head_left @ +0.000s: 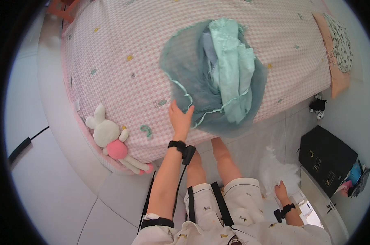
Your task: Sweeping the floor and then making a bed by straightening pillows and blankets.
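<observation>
A pale mint-green dress (234, 69) with a sheer blue-green tulle skirt (181, 57) lies bunched on the bed. Its thin mint ribbon (217, 109) trails over the tulle. My left hand (181, 120) rests at the near left edge of the tulle, thumb and fingers apart, the thumb close to a ribbon end. Low on the right, beside my leg, my right hand (281, 192) is closed on a crumpled, see-through white plastic bag (272, 169). The bag looks slightly blurred, and my fingertips are partly hidden.
The bed has a pink checked cover (123, 36). A white plush rabbit (105, 132) and a small green curled item (146, 131) lie at its near left. Pillows (340, 45) are at the far right. A black box (325, 159) stands against the right wall.
</observation>
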